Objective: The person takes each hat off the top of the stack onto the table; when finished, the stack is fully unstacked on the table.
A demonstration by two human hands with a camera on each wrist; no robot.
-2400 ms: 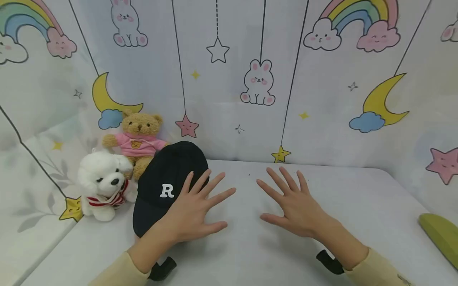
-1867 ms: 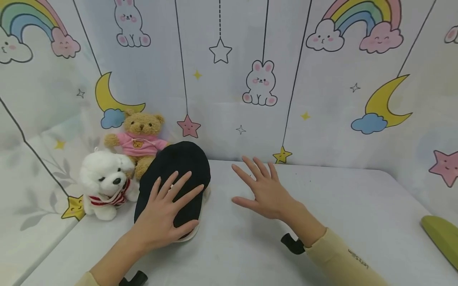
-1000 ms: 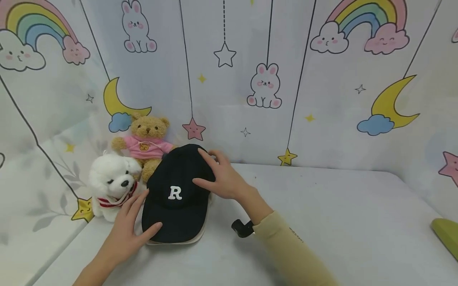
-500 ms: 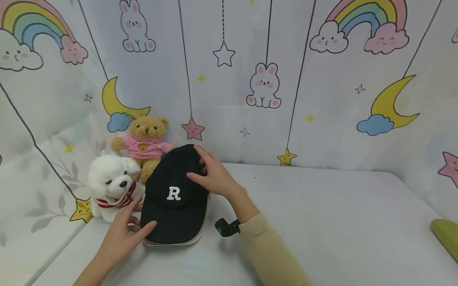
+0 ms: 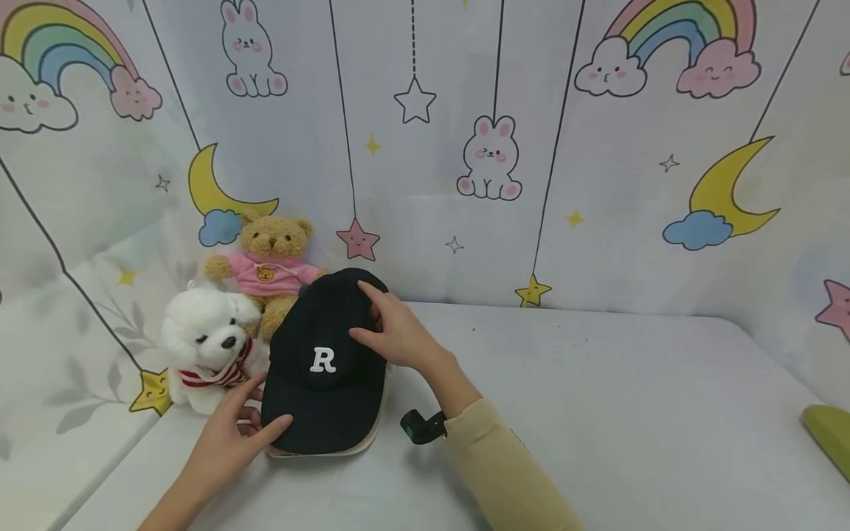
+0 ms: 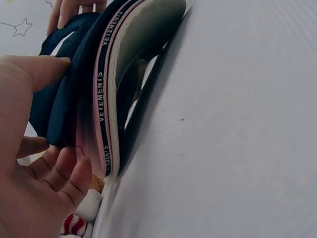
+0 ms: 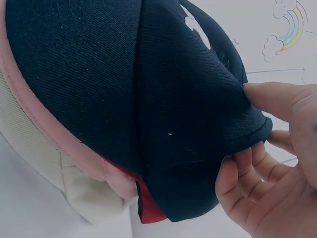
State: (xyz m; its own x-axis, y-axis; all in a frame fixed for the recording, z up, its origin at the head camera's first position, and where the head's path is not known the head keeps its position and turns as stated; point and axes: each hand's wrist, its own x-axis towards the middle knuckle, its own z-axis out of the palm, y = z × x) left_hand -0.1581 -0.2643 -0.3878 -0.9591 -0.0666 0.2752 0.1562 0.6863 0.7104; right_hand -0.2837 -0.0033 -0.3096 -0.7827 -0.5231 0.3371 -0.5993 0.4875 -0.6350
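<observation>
A black baseball cap (image 5: 319, 317) with a white letter R stands tilted on the white table, brim toward me. Under it nest a pink cap (image 7: 29, 94) and a cream cap (image 7: 94, 198); a band lettered VETEMENTS runs along the stacked brims in the left wrist view. My left hand (image 5: 222, 442) pinches the black brim at its left edge, thumb on top and fingers curled beneath. At the crown's upper right, my right hand (image 5: 401, 332) holds the black cap, its thumb on the outside and its fingers at the rear edge.
Left of the caps sits a white plush dog (image 5: 206, 346) in a red striped scarf. A teddy bear (image 5: 272, 265) in a pink top leans behind, against the printed backdrop (image 5: 425, 184). A green object (image 5: 826, 439) lies at the right edge.
Both hands were spread over the table. They have come to the black cap, the left to its brim and the right to its crown. The caps have hardly shifted.
</observation>
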